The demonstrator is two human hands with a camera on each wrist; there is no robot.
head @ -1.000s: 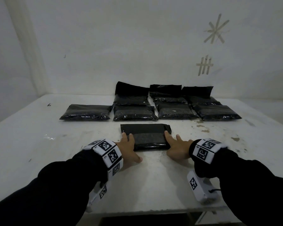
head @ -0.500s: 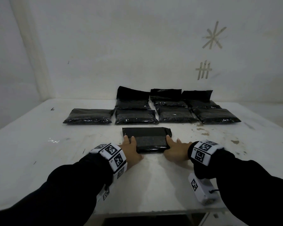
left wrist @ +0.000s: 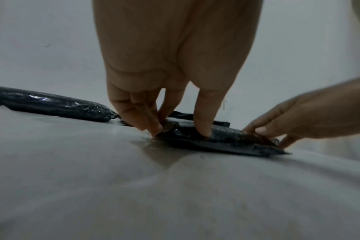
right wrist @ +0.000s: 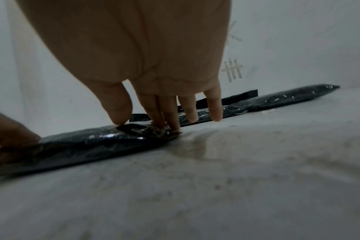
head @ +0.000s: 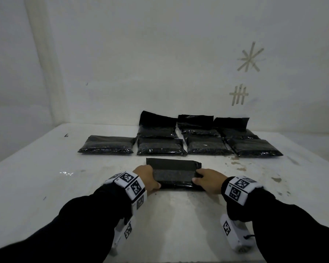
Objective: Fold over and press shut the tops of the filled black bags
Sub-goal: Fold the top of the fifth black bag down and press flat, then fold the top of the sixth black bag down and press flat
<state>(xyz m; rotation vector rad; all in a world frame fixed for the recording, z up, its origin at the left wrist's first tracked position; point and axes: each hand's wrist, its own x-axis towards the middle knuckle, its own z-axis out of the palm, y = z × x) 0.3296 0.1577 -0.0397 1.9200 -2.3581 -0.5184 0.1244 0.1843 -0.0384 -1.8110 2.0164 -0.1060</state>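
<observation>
A filled black bag (head: 174, 173) lies flat on the white table (head: 46, 177) in front of me, its top folded over as a matte band along the far side. My left hand (head: 150, 179) pinches its left end, thumb on top and fingers (left wrist: 150, 125) at the edge. My right hand (head: 201, 177) pinches the right end the same way, with the thumb on the bag (right wrist: 88, 141) and the fingers (right wrist: 164, 125) at its corner. The bag (left wrist: 226, 139) rests on the table.
Beyond it lies a row of several folded black bags (head: 160, 147). Behind them three bags (head: 196, 122) have tops standing up against the back wall. Brown stains (head: 235, 164) mark the table at right. Tape marks (head: 238, 94) are on the wall.
Both hands lay with straight fingers pressing on the bag's ends; now they have curled in and pinch those ends. The bag has stayed in place.
</observation>
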